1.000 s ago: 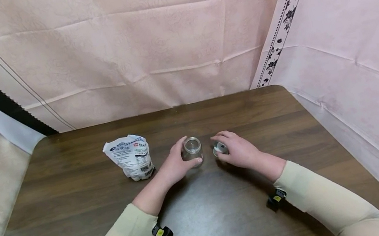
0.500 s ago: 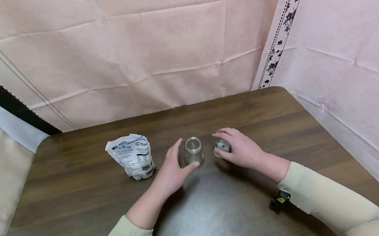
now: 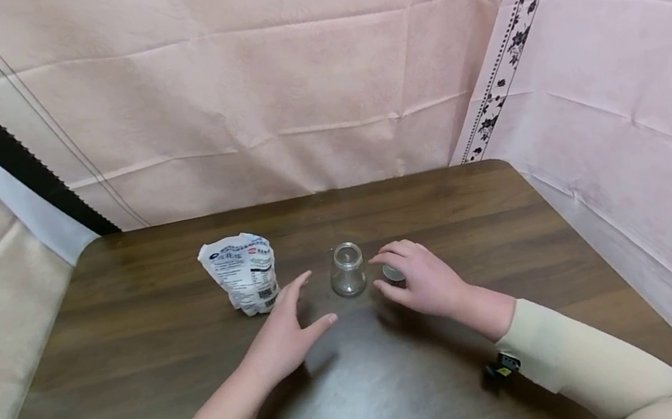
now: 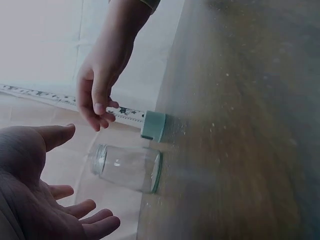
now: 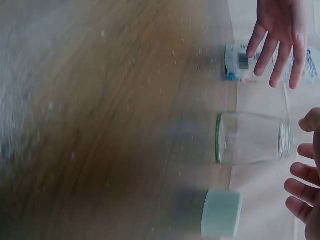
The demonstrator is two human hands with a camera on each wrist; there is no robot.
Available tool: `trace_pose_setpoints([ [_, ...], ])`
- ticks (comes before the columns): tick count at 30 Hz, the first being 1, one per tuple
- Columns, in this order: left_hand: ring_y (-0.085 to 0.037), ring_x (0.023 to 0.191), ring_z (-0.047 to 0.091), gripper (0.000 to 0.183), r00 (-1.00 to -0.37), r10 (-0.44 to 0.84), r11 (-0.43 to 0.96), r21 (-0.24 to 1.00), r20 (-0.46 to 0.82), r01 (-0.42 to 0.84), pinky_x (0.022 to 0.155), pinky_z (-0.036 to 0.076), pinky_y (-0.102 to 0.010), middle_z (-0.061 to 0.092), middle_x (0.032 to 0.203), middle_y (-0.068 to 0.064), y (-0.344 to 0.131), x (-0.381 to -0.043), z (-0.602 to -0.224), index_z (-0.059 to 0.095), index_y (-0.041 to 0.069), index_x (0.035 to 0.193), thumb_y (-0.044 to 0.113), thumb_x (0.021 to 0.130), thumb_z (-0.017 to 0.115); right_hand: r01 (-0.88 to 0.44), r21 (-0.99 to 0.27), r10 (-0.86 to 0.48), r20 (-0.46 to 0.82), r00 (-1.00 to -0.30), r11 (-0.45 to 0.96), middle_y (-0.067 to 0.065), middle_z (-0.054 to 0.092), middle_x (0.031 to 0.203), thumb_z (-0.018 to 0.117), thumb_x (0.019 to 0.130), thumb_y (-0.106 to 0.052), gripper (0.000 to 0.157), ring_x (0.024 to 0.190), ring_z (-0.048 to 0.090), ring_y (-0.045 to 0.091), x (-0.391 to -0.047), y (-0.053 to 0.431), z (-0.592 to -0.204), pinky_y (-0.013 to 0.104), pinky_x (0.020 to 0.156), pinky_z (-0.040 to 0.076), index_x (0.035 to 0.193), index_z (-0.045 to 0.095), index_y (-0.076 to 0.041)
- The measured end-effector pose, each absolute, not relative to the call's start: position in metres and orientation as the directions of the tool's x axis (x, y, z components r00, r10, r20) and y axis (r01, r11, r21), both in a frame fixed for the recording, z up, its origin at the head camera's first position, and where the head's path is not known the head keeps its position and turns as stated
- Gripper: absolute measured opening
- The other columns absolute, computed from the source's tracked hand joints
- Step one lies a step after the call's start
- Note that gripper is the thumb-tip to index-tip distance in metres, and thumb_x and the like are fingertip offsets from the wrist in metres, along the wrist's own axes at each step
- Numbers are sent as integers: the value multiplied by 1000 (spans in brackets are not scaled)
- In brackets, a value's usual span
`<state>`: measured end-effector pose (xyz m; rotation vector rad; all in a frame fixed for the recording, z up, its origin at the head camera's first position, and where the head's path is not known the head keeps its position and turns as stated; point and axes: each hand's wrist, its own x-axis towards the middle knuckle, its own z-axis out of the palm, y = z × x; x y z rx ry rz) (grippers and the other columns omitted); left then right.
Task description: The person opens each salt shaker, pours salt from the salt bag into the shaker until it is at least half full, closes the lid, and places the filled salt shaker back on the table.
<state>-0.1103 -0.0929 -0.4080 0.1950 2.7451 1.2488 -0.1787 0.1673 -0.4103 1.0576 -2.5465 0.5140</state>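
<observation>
A clear glass jar (image 3: pixel 348 278) stands upright on the table with its threaded mouth uncovered. To its right sits a pale green lid (image 3: pixel 393 274), partly hidden by the right hand in the head view; the right wrist view shows the whole green lid (image 5: pixel 221 213) resting on the tabletop. My right hand (image 3: pixel 424 282) hovers above the lid, apart from it, fingers loosely bent and nothing in them. Left of the jar, my left hand (image 3: pixel 280 337) is spread, thumb and fingers apart, and touches nothing.
A white printed bag (image 3: pixel 245 273) stands on the brown wooden table (image 3: pixel 156 373), behind the left hand. Pink cloth (image 3: pixel 291 98) hangs beyond the table's far edge. Each wrist carries a small black camera (image 3: pixel 502 367).
The left hand has let go of the jar and drawn back to the left and toward the person. The right hand has released the lid and lifted off it.
</observation>
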Motion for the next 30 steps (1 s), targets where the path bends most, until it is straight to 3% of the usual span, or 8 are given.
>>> trace_pose_setpoints([
  [12, -27, 122, 45, 78, -988, 100, 665, 746, -121, -25, 98, 36, -47, 46, 134, -3, -137, -93, -398, 36, 22, 139, 65, 77, 58, -791, -198, -684, 411, -603, 579, -5, 59, 106, 62, 85, -31, 31, 98, 53, 13, -173, 141, -393, 32, 88, 42, 111, 63, -14],
  [23, -21, 103, 57, 60, -985, 3, 699, 705, -172, -120, 82, 46, -40, 63, 109, -3, -179, -98, -396, 58, 13, 113, 62, 79, 57, -796, -224, -714, 354, -604, 562, -7, 58, 112, 57, 88, -35, 33, 99, 50, 9, -176, 98, -350, 28, 85, 43, 117, 59, -19],
  [27, -20, 90, 56, 53, -984, -53, 715, 682, -169, -156, 70, 45, -34, 61, 99, -6, -190, -104, -394, 56, 9, 101, 57, 80, 61, -785, -213, -712, 334, -618, 582, -6, 57, 115, 57, 88, -36, 37, 104, 51, 11, -182, 78, -332, 28, 87, 43, 120, 57, -19],
  [30, -23, 90, 54, 56, -982, -91, 701, 690, -167, -182, 69, 44, -34, 58, 102, -11, -198, -111, -395, 49, 6, 105, 54, 80, 64, -772, -216, -707, 312, -635, 598, -4, 57, 118, 56, 89, -38, 40, 112, 50, 13, -187, 64, -322, 30, 92, 41, 123, 56, -17],
])
